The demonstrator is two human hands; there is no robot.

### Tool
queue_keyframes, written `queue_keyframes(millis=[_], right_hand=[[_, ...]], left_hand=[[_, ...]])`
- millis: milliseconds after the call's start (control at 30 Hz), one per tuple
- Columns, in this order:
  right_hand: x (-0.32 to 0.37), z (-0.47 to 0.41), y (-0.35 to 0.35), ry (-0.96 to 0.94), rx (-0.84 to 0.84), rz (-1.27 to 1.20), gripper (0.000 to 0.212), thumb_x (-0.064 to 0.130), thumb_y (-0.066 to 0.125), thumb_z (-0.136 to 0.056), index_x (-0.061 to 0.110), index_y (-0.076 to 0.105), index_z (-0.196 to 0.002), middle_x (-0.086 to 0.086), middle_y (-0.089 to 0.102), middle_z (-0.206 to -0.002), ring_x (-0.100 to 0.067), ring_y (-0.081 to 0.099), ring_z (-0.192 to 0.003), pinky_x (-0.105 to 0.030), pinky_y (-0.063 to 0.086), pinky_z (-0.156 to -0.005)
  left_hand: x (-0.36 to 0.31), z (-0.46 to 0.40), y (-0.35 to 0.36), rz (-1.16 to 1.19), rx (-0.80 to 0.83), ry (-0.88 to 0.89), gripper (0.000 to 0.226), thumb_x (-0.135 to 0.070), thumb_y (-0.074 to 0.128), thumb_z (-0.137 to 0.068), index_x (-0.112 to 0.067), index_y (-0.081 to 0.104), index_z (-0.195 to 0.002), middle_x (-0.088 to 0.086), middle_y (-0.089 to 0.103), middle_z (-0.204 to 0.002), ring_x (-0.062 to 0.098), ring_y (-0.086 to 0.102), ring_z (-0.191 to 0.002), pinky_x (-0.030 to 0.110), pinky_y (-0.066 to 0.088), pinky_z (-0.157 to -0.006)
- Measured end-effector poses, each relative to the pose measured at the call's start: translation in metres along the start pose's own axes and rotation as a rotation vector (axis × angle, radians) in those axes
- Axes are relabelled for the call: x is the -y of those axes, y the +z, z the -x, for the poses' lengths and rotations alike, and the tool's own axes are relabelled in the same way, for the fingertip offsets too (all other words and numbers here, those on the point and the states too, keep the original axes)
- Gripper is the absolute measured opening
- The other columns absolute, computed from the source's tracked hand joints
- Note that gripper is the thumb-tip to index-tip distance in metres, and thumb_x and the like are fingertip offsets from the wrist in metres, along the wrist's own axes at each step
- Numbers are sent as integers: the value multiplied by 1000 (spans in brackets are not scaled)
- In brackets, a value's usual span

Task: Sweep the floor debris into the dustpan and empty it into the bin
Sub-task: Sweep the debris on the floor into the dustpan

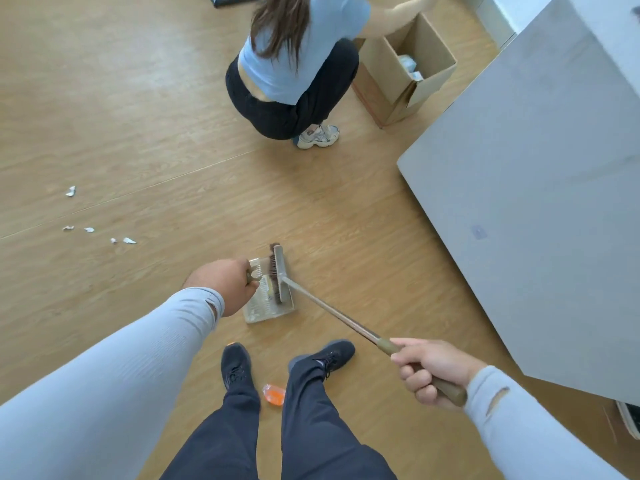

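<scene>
A pale dustpan (258, 311) lies on the wooden floor ahead of my feet, with white scraps inside it. My left hand (221, 284) grips the dustpan's handle at its left side. A broom head (280, 273) with dark bristles rests in the pan. Its metal pole runs down to the right, where my right hand (429, 368) grips the olive handle. Several white paper scraps (100, 233) lie on the floor to the left, apart from the pan. An orange wrapper (273, 394) lies between my shoes.
A person (294, 64) squats just beyond the dustpan, reaching toward an open cardboard box (408, 74). A large grey block (540, 188) fills the right side. Open wooden floor spreads to the left.
</scene>
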State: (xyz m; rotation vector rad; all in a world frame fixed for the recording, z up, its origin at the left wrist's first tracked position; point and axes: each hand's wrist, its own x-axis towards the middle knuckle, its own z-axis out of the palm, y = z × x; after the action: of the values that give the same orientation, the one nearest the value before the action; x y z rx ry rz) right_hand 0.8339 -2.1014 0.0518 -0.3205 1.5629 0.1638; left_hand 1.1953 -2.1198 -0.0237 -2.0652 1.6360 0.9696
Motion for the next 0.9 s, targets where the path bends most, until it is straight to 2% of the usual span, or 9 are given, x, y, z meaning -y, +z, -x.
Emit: queue_keyframes(millis=[100, 300, 433, 500, 567, 667, 767, 833, 900], right_hand=[[-2, 33, 3, -50, -20, 30, 49, 12, 57, -98, 23, 46, -145, -3, 47, -63, -9, 34, -43, -17, 28, -36], [13, 58, 56, -197, -96, 389, 46, 11, 54, -96, 27, 38, -136, -5, 45, -64, -11, 38, -43, -19, 31, -41], [35, 52, 90, -238, -120, 477, 33, 10, 52, -97, 23, 38, -124, -5, 46, -60, -13, 39, -40, -19, 32, -40], [47, 51, 104, -250, -115, 503, 31, 10, 52, -97, 20, 44, -125, -4, 48, -59, -13, 41, -41, -19, 32, -40], [61, 56, 120, -254, -95, 543, 29, 10, 51, -97, 14, 53, -126, -4, 49, -61, -12, 41, -42, -19, 32, -42], [82, 62, 139, -287, -61, 596, 30, 10, 51, -97, 16, 56, -126, -5, 51, -63, -12, 42, -44, -20, 31, -43], [98, 66, 147, -330, -29, 664, 30, 10, 54, -96, 18, 54, -125, -7, 55, -67, -13, 45, -47, -21, 34, -44], [106, 67, 149, -349, -3, 762, 28, 8, 54, -95, 13, 62, -121, -9, 58, -70, -14, 47, -51, -22, 35, -46], [115, 67, 152, -364, 15, 843, 32, 4, 53, -90, 16, 66, -115, -8, 57, -70, -15, 46, -53, -23, 35, -46]], left_hand=[[13, 20, 0, 68, 34, -21, 29, -43, 49, -100, -23, 63, -115, -3, 67, -100, 24, 65, -91, 31, 51, -73], [74, 87, -15, 338, -78, -114, 27, -36, 54, -98, -26, 65, -121, -7, 62, -94, 21, 58, -87, 29, 48, -77], [125, 131, -18, 568, -193, -220, 10, -32, 60, -94, -33, 66, -103, -9, 69, -95, 22, 64, -93, 32, 53, -90], [145, 149, -18, 647, -239, -268, 11, -31, 62, -94, -33, 67, -104, -7, 72, -99, 24, 66, -98, 33, 53, -94], [160, 166, -17, 694, -290, -320, 8, -31, 63, -95, -39, 64, -96, -10, 71, -98, 23, 65, -96, 31, 51, -91], [175, 188, -16, 734, -362, -401, 26, -32, 63, -95, -47, 52, -77, -17, 65, -87, 20, 63, -89, 29, 50, -84], [183, 204, -15, 769, -410, -472, 15, -34, 64, -94, -44, 58, -85, -13, 70, -93, 21, 65, -93, 32, 53, -88], [186, 210, -15, 770, -447, -522, 6, -37, 64, -93, -42, 61, -90, -8, 73, -99, 23, 66, -93, 34, 54, -89], [187, 218, -18, 773, -477, -570, 6, -38, 63, -93, -43, 62, -96, -7, 73, -104, 22, 64, -92, 33, 53, -88]])
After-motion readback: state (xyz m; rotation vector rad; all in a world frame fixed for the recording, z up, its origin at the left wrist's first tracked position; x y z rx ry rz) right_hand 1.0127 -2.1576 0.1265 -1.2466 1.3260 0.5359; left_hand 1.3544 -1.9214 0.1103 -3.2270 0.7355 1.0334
